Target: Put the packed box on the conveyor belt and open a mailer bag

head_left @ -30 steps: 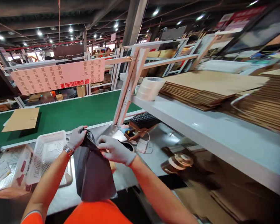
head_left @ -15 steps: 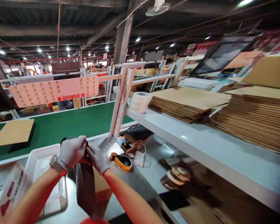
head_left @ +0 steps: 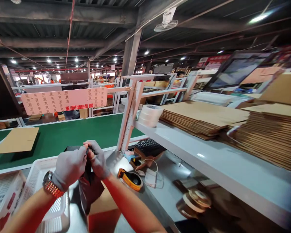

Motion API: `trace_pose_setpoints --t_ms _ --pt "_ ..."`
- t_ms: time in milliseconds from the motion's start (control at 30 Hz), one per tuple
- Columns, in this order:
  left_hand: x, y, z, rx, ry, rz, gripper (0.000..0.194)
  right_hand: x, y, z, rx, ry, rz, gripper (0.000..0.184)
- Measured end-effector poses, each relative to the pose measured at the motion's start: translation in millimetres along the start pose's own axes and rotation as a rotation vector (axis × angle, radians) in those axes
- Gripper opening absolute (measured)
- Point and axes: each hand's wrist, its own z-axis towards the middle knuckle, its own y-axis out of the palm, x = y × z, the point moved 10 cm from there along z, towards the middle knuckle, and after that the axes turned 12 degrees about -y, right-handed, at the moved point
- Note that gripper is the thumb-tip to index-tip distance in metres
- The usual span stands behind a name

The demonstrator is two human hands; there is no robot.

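My left hand [head_left: 71,165], in a grey glove with a watch at the wrist, pinches the top edge of a dark plastic bag [head_left: 88,192]. Against it, my right hand [head_left: 98,161], also gloved, has its fingers closed on the same edge. The bag hangs from both hands over the metal bench. Just behind and below its lower part is a brown cardboard box [head_left: 104,202], partly covered by the bag and my right forearm. What lies inside the bag is hidden.
White plastic baskets [head_left: 42,163] stand on the left. Beyond runs a green conveyor [head_left: 80,129] carrying a flat cardboard piece [head_left: 18,139]. At right are a yellow-black object [head_left: 130,179], a face mask [head_left: 151,178], a keyboard [head_left: 149,146], and a shelf [head_left: 184,142] with stacked cardboard [head_left: 203,113].
My right hand has risen beside the left at the bag's edge. The bag's lower part has shifted, and more of the cardboard box shows. The view has tilted slightly upward.
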Motion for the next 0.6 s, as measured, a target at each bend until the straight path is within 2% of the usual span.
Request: trace_pose_setpoints --t_ms 100,167,267,367,400,467,533,600 --pt "4.6 -11.6 -2.8 0.031 0.018 0.007 0.042 -28.6 0.6 3.5 -0.019 -0.151 -0.112 0.042" --pt "9.8 -16.3 -7.2 0.049 0.052 0.01 0.043 -32.1 6.0 3.2 -0.077 -0.231 -0.2 0.056" --pt "21.4 -19.5 -17.4 0.072 0.122 0.034 0.042 0.1 19.3 -0.4 -0.194 -0.213 -0.234 0.065" --pt "18.8 -25.6 -24.9 0.117 0.144 0.066 0.043 60.2 21.9 -11.9 -0.307 -0.028 -0.364 0.054" --pt "9.7 -29.2 -25.2 0.139 0.118 0.073 0.043 80.3 17.9 -18.4 -0.359 0.05 -0.456 0.054" --pt "-22.7 -35.7 -23.4 0.181 0.008 0.1 0.042 114.9 2.4 -34.9 -0.497 0.207 -0.641 0.062" --pt "-67.1 -37.5 -21.5 0.213 -0.139 0.141 0.048 141.1 -25.6 -51.7 -0.613 0.377 -0.775 0.074" --pt "-114.5 -26.0 -20.9 0.178 -0.292 0.146 0.059 158.8 -63.2 -62.7 -0.632 0.55 -0.86 0.066"
